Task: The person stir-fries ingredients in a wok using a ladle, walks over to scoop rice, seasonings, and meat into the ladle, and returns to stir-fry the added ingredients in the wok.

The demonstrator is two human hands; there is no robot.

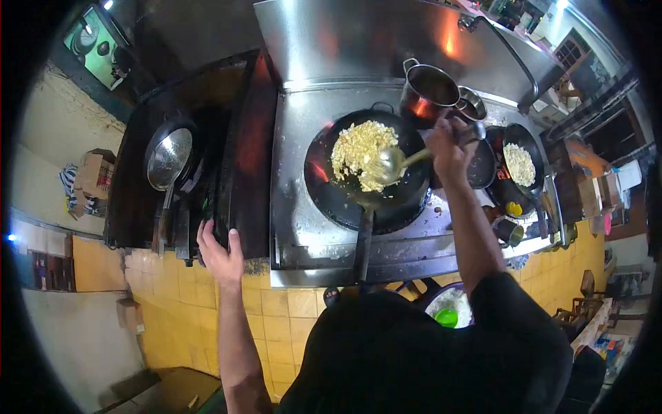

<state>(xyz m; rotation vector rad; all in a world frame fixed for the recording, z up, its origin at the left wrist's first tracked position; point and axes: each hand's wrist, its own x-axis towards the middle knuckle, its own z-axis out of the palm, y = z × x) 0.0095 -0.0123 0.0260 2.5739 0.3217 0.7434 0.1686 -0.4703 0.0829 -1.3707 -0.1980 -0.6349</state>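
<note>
My right hand [449, 148] is wrapped round the handle of a metal ladle [390, 165]. The ladle's bowl rests against the pale yellow, crumbly food [360, 148] inside a large black wok [327, 200]. The wok's long handle [364, 241] points toward my body. My left hand [222, 254] holds nothing, with its fingers apart, near the front edge of the dark stove section on the left. It does not touch the wok.
A steel pot [431, 93] and a smaller pan [472, 105] stand behind the wok. On the right, a black pan [531, 136] holds pale food beside a metal cup [509, 233]. A round strainer [169, 159] lies on the left. A faucet [514, 55] arches at the back.
</note>
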